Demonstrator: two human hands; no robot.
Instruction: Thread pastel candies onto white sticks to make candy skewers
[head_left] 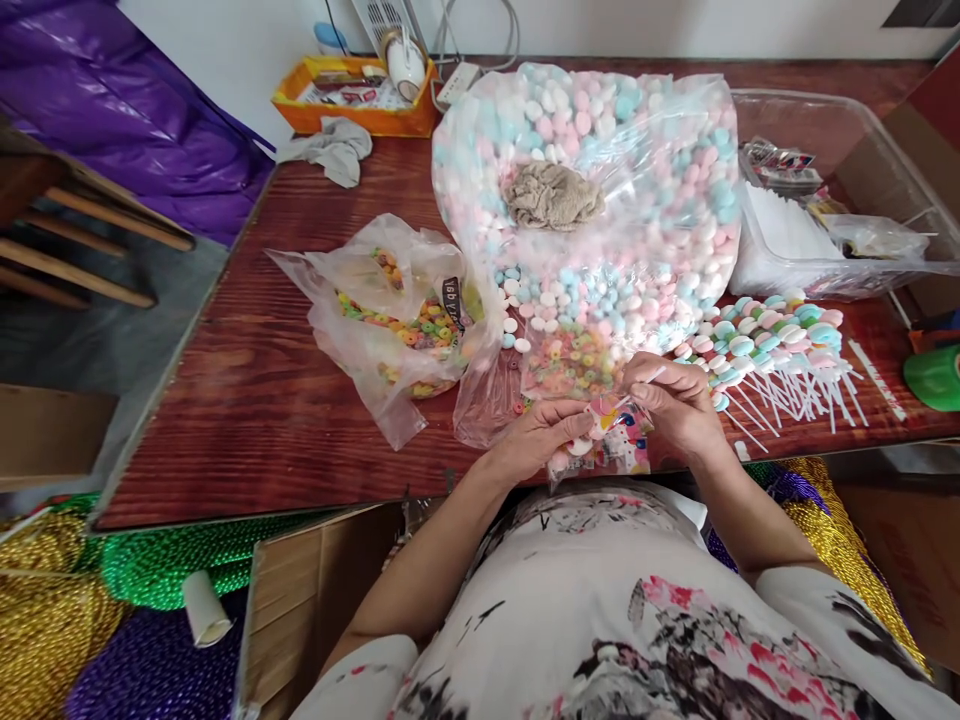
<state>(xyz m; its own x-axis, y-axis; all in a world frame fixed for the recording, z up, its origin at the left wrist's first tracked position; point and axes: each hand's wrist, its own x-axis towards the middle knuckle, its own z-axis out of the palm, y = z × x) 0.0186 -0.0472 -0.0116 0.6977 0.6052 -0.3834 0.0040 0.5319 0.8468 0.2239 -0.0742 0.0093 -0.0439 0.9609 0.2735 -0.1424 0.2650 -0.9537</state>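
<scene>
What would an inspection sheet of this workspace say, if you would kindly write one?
Surface: reddish-brown wooden table.
Job's things: small printed packet, clear bag of pastel pieces, bag of colourful rings, stick bundle with pastel pieces.
Clutter: brown cloth on the clear bag; grey cloth beside orange tray.
Hands: left hand pinches the packet; right hand is at its upper edge, grip unclear.
Cables: white cable by the wall.
Surroundings: purple bundle, metallic bead strands.

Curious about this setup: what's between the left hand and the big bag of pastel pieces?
A clear bag of colourful rings, as the head view shows.
</scene>
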